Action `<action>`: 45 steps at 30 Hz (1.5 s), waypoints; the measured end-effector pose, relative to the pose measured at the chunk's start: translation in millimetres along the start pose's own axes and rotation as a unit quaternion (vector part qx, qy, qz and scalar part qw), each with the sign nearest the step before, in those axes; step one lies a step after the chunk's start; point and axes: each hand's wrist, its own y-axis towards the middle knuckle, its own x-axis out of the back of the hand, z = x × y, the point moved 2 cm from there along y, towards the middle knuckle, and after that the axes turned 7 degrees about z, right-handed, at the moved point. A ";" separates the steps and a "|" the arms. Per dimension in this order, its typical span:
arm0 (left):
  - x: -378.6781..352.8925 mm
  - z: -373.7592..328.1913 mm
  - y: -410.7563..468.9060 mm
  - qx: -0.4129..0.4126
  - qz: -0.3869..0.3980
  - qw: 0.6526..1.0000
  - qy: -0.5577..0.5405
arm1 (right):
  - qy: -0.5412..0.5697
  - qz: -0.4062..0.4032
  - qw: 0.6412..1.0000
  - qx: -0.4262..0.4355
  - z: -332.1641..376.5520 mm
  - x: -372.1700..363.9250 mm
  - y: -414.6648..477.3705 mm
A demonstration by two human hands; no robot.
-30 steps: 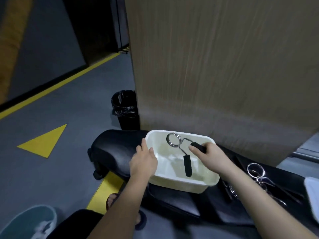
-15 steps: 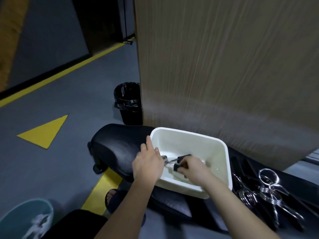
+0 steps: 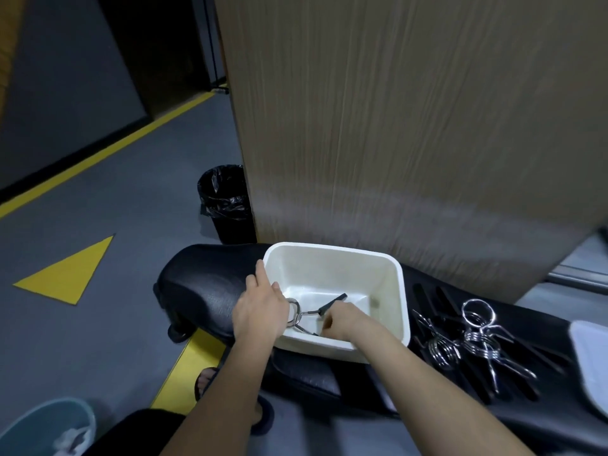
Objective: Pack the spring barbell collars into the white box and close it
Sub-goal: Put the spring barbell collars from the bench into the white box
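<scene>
Head view: a smooth, white plastic box (image 3: 388,291), rectangular with rounded corners, sits open near the left end of a black padded bench (image 3: 204,278). One spring collar (image 3: 306,312), a chrome coil with black grips, lies on the box floor. The left hand (image 3: 261,312) grips the box's left rim, fingers curled over it. The right hand (image 3: 345,320) is inside at the near wall, fingers bent beside the collar; contact is unclear. More chrome collars (image 3: 473,340) lie heaped on the bench right of the box, beside a white lid (image 3: 592,363) at the right edge.

dim, cool indoor light, motion blur at the right edge, wide-angle bending, glints on chrome collars (image 3: 473,337)
</scene>
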 end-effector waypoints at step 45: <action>-8.1 -12.6 -25.5 0.050 -0.026 0.998 0.040 | 0.599 -0.439 0.662 0.101 -116.3 112.7 -157.1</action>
